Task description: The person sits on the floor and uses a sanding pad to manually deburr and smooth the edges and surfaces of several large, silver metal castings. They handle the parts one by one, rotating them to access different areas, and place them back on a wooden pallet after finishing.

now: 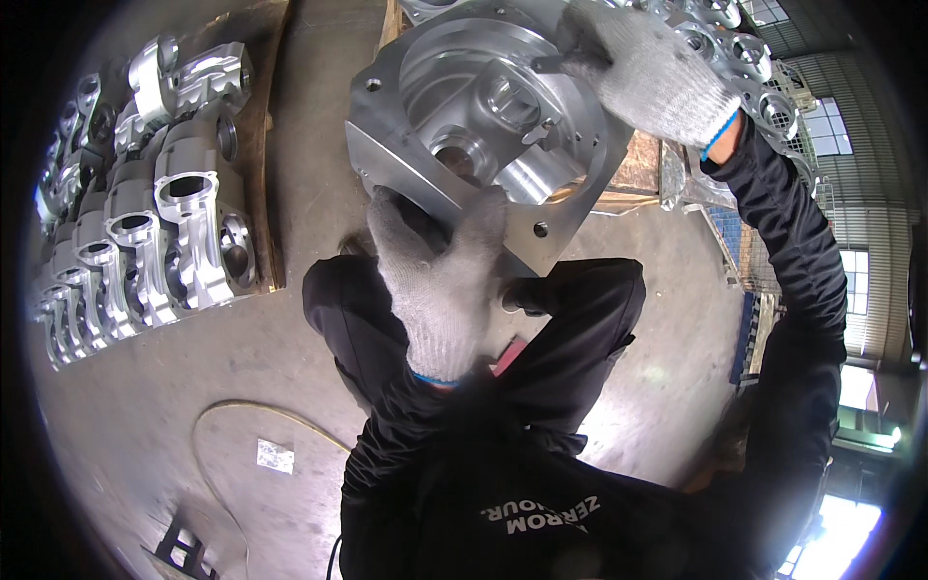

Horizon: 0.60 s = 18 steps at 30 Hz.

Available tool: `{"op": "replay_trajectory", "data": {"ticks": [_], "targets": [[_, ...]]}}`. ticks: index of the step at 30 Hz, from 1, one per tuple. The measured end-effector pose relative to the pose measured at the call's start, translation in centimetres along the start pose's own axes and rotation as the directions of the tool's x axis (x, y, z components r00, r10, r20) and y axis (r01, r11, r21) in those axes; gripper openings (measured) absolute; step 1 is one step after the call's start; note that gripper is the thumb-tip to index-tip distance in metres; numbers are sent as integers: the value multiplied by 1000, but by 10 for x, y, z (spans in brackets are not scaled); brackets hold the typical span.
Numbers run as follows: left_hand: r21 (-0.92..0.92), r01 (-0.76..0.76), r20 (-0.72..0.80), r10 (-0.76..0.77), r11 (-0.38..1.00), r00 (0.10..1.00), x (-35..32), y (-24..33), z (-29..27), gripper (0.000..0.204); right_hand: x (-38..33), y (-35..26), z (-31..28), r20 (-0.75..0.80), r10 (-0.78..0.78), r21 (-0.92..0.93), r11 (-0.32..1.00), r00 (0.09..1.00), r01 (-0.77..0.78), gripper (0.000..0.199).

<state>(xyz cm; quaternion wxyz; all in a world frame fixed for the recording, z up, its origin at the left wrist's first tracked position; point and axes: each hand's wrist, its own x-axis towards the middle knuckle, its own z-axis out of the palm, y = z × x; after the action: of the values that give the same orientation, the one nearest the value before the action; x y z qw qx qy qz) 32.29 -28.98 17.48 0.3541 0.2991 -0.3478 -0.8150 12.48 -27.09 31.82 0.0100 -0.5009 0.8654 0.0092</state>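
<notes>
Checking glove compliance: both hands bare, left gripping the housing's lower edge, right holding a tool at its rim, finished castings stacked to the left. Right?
Not quite. The head view shows both hands in grey knit gloves, not bare. The rest stands: left hand grips the machined housing at its lower edge, right hand holds a tool at its rim, castings stacked left.

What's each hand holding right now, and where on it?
Left hand grips the big machined metal housing at its lower edge. Right hand holds a small tool, mostly hidden, against the upper rim.

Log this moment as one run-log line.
left hand: grips lower edge of machined aluminium housing | right hand: holds small tool at housing's upper rim | left of it: rows of machined castings on wooden board
</notes>
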Motion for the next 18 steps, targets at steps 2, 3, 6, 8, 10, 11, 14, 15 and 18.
{"op": "replay_trajectory", "data": {"ticks": [2,3,6,8,10,11,14,15,18], "targets": [[-24,-11,13,11,1000,1000,2,-4,-3,89,7,6,18,-111,25,-107,994,993,-37,20],[-13,-20,9,20,1000,1000,2,-4,-3,90,10,9,24,-167,32,-158,986,985,-59,21],[14,-30,-4,30,999,1000,2,-3,0,90,4,33,11,-75,-272,41,961,959,275,25],[31,-12,-9,13,999,1000,0,-2,1,87,8,39,14,-72,-307,93,945,949,313,27],[61,-23,-19,24,998,1000,2,-7,-3,82,8,38,12,-54,-334,60,940,941,337,28],[77,-27,-22,29,997,999,2,-9,-5,80,8,26,5,-34,-342,0,940,939,342,28],[111,-26,-48,32,993,998,3,-11,-6,72,16,30,8,-59,-429,-11,903,901,429,27],[108,-32,-37,37,994,999,3,-10,-5,71,17,33,10,-75,-435,-51,900,897,433,28],[124,-88,-18,91,988,996,2,-9,-6,67,19,38,14,-86,-424,-55,906,902,421,23]]}}
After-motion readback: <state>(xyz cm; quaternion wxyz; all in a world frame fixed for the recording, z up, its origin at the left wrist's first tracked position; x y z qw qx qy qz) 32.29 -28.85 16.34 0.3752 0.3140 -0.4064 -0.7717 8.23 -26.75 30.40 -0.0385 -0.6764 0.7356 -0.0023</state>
